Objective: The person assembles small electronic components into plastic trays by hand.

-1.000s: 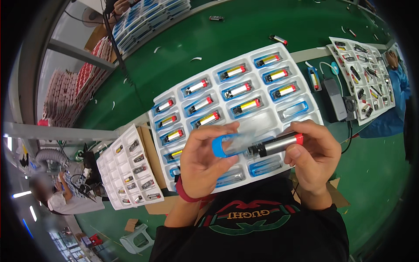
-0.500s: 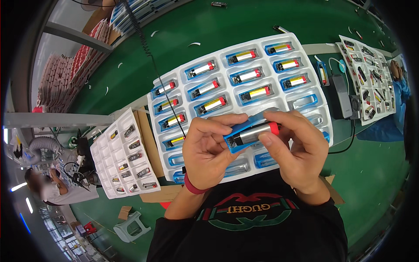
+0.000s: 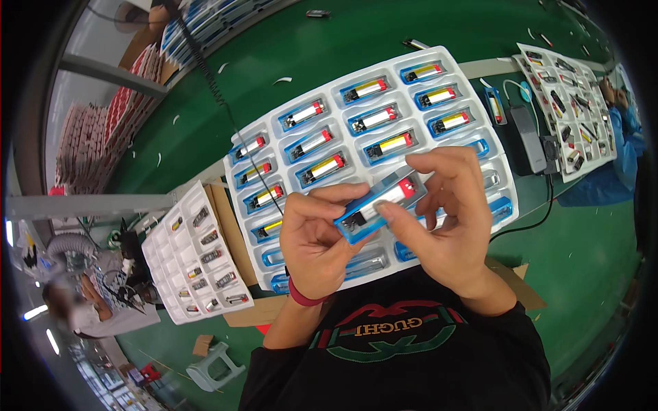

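Note:
My left hand [image 3: 317, 236] grips a blue, partly see-through plastic casing [image 3: 356, 234] between its thumb and fingers. Inside the casing lies a silver cylindrical battery [image 3: 397, 196] with a red end and dark parts at its left end. My right hand [image 3: 449, 222] is at the casing's right end, its thumb pressed on the battery and its index finger lifted apart; its lower fingers are partly hidden. Just beneath both hands stretches a white compartment tray [image 3: 334, 113]. Several of its blue casings hold silver or yellow batteries with red ends; those nearest me show no battery.
Another white tray [image 3: 179, 257] with small dark parts stands at the left, and a cluttered tray [image 3: 582, 113] at the right. A black power adapter [image 3: 526, 140] and its cable lie beside the main tray. A coiled cord [image 3: 209, 85] hangs across the left. A person [image 3: 89, 305] sits far left.
The battery has gone down into the casing, which is now tilted more. My right index finger has come away, while the thumb stays on the battery. The whole view has shifted slightly.

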Demonstrator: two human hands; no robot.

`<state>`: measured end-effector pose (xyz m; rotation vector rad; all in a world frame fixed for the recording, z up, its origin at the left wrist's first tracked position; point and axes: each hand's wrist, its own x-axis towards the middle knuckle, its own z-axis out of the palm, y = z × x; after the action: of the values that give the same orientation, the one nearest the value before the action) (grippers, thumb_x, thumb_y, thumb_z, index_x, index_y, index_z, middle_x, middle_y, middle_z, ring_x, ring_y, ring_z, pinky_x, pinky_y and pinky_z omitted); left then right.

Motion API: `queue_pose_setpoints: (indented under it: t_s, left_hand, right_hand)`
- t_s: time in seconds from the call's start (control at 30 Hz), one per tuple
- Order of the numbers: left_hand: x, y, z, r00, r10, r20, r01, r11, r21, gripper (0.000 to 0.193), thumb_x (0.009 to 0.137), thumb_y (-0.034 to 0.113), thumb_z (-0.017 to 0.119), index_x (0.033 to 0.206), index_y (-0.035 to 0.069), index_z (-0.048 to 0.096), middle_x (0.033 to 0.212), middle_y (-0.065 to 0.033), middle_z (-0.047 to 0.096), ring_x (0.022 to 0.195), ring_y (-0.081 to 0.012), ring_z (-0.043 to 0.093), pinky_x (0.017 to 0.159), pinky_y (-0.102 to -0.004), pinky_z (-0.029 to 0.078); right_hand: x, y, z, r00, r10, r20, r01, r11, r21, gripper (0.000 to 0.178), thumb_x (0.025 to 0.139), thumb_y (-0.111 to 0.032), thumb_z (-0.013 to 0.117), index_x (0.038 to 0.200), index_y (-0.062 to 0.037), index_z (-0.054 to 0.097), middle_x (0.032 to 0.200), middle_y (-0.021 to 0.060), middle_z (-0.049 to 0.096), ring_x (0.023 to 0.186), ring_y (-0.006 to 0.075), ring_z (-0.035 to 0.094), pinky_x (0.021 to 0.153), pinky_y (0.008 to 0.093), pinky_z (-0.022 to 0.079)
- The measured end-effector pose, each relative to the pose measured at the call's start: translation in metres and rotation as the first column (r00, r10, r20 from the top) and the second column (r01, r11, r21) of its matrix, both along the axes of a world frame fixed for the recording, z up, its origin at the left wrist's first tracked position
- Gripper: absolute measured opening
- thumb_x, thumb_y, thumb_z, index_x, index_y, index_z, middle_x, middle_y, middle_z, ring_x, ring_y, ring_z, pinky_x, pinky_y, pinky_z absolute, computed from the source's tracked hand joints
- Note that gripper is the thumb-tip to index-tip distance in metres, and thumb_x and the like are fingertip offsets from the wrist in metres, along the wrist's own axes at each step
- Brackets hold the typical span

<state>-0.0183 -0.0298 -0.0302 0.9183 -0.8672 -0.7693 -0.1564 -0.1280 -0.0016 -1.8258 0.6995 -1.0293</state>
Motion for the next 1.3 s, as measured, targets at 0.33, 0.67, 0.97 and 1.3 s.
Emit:
queue_pose_setpoints:
  t_s: [0.33, 0.67, 0.97, 1.3]
  left_hand:
    - [-0.002, 0.000, 0.004, 0.994, 0.064, -0.085, -0.061, 0.997, 0.037, 0.043, 0.073, -0.007, 0.071, 0.100, 0.007, 0.042, 0.122, -0.0266, 0.053, 0.106, -0.0244, 0.059, 0.088, -0.0314, 0.049]
    - [-0.003, 0.001, -0.003, 0.985, 0.168, 0.026, -0.168, 0.986, -0.015, 0.040, 0.074, -0.012, 0.069, 0.102, 0.003, 0.045, 0.126, -0.0316, 0.051, 0.109, -0.0275, 0.061, 0.076, -0.0253, 0.055]
    - [0.002, 0.007, -0.007, 0.984, 0.170, 0.045, -0.170, 0.985, -0.015, 0.036, 0.075, -0.015, 0.067, 0.100, 0.001, 0.047, 0.122, -0.0332, 0.054, 0.108, -0.0285, 0.062, 0.083, -0.0308, 0.055]
    - [-0.008, 0.000, -0.012, 0.936, 0.349, 0.048, -0.352, 0.934, 0.066, 0.027, 0.081, -0.016, 0.058, 0.092, 0.003, 0.043, 0.119, -0.0331, 0.056, 0.103, -0.0254, 0.063, 0.091, -0.0337, 0.050]
  right_hand:
    - [0.009, 0.001, -0.004, 0.993, -0.043, 0.111, 0.042, 0.999, 0.009, 0.050, 0.068, -0.005, 0.081, 0.112, -0.0041, 0.056, 0.103, 0.0090, 0.055, 0.058, 0.0059, 0.053, 0.042, 0.0167, 0.036]
    - [0.010, -0.003, -0.012, 0.990, -0.143, 0.011, 0.142, 0.964, -0.224, 0.032, 0.070, -0.016, 0.082, 0.091, -0.0026, 0.063, 0.093, 0.0085, 0.058, 0.067, 0.0188, 0.060, 0.048, 0.0261, 0.046]
    - [0.012, -0.009, -0.024, 1.000, 0.003, -0.011, -0.004, 0.996, -0.086, 0.033, 0.071, -0.019, 0.083, 0.085, -0.0044, 0.056, 0.087, 0.0055, 0.053, 0.059, 0.0161, 0.054, 0.053, 0.0274, 0.046]
    - [0.026, -0.001, -0.033, 0.999, -0.024, 0.023, 0.014, 0.928, 0.371, 0.033, 0.068, -0.017, 0.085, 0.084, -0.0047, 0.059, 0.086, 0.0035, 0.053, 0.059, 0.0083, 0.048, 0.051, 0.0240, 0.039]
